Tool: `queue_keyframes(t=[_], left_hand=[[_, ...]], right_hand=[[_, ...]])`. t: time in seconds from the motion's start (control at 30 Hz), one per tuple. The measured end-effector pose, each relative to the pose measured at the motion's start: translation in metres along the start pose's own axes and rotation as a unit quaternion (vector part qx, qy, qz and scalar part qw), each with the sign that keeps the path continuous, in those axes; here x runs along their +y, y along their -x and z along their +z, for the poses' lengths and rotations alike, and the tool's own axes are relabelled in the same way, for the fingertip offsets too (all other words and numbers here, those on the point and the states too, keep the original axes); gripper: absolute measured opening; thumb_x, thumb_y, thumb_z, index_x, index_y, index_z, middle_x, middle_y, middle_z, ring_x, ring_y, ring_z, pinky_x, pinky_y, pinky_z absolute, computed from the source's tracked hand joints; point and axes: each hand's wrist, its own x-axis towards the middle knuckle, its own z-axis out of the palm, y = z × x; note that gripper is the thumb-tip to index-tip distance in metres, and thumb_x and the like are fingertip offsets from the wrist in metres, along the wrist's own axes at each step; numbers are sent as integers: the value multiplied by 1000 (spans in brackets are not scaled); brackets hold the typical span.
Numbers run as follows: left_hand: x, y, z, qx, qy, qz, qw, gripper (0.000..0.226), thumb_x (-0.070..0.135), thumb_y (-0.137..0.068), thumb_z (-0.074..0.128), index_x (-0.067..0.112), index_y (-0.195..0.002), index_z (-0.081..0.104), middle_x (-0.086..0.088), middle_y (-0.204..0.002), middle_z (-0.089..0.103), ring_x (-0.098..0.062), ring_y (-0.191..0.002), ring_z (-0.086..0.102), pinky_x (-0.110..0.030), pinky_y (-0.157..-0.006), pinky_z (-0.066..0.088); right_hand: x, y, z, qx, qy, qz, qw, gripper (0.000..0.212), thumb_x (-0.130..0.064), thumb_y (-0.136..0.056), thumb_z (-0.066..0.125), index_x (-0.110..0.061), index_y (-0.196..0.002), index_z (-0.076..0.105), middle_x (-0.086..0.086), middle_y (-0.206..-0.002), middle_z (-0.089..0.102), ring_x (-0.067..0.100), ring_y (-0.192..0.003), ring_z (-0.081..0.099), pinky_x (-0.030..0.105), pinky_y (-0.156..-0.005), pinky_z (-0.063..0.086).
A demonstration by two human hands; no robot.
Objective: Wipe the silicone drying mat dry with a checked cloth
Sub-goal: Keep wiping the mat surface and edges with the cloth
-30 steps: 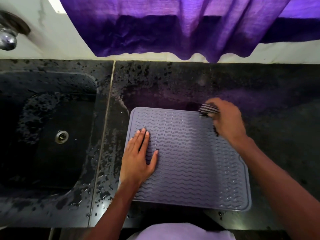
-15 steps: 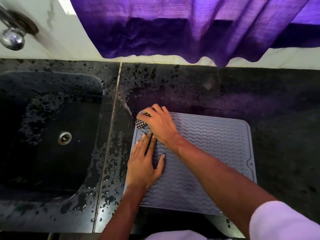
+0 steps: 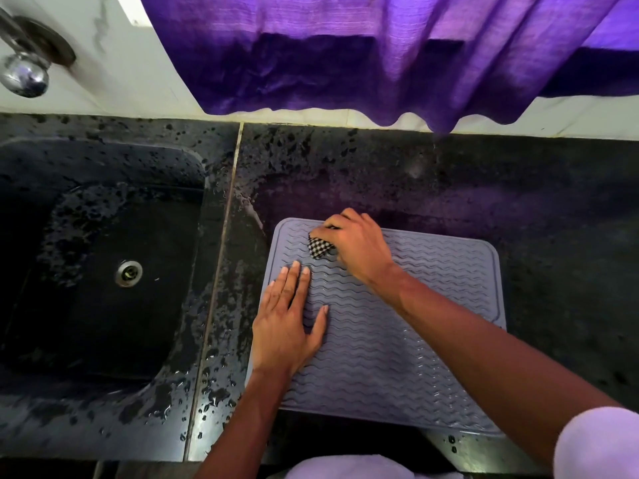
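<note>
Wet black stone sink (image 3: 103, 323) on the left; beside it the left hand (image 3: 287, 323) lies flat, fingers straight, on the grey wavy-ribbed silicone drying mat (image 3: 415, 340). Near the mat's far-left corner the right hand (image 3: 358, 248) clutches the bunched black-and-white checked cloth (image 3: 320, 247) against the ribs.

The black stone counter (image 3: 539, 188) was wet with drops (image 3: 214, 399) beside the sink (image 3: 103, 305) — a grey ribbed mat (image 3: 415, 340) lay flat on it, right of the seam (image 3: 221, 271).
</note>
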Motion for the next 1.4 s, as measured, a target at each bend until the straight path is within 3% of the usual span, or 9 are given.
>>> queue_keyframes(t=[0.43,0.9,1.13,1.2,1.3,1.4], left_hand=[[-1,1,0,7,11,-1,1000,71,56,-98,46,12,-155,43,-3,-164,36,-19,-152,32,-37,-124,27],[0,1,2,21,17,1,1000,71,56,-98,45,11,-153,46,-3,-162,39,-20,-150,35,-40,-121,32],[-1,1,4,15,28,5,999,70,54,-98,49,13,-154,43,-3,-164,36,-19,-153,30,-43,-122,31],[-2,1,4,19,42,7,999,69,52,-98,53,13,-154,44,-3,-163,36,-19,-153,30,-44,-122,32],[-2,2,3,29,53,11,998,68,49,-97,58,11,-152,47,-3,-162,39,-19,-152,31,-44,-122,32],[-2,2,4,43,58,14,997,67,48,-97,59,6,-149,50,-6,-160,42,-21,-151,34,-44,-121,33]], right_hand=[[63,60,-13,14,28,64,997,72,5,-47,82,-28,-110,71,-5,-102,69,27,-91,59,36,-69,46],[140,135,-33,26,71,136,988,70,6,-48,80,-23,-111,71,0,-101,70,29,-88,60,38,-67,52],[141,153,-81,-41,125,268,954,30,-16,-72,74,-32,-98,73,4,-86,69,34,-84,60,40,-68,54],[125,138,-88,-27,75,277,958,29,-12,-74,71,-33,-95,72,3,-85,69,33,-84,61,43,-69,55],[79,92,-79,1,-103,221,970,42,-4,-75,68,-39,-98,67,-9,-84,67,16,-72,64,35,-63,56],[21,40,-55,43,-156,125,979,50,4,-71,67,-35,-102,67,-11,-92,68,12,-84,62,32,-76,52]])
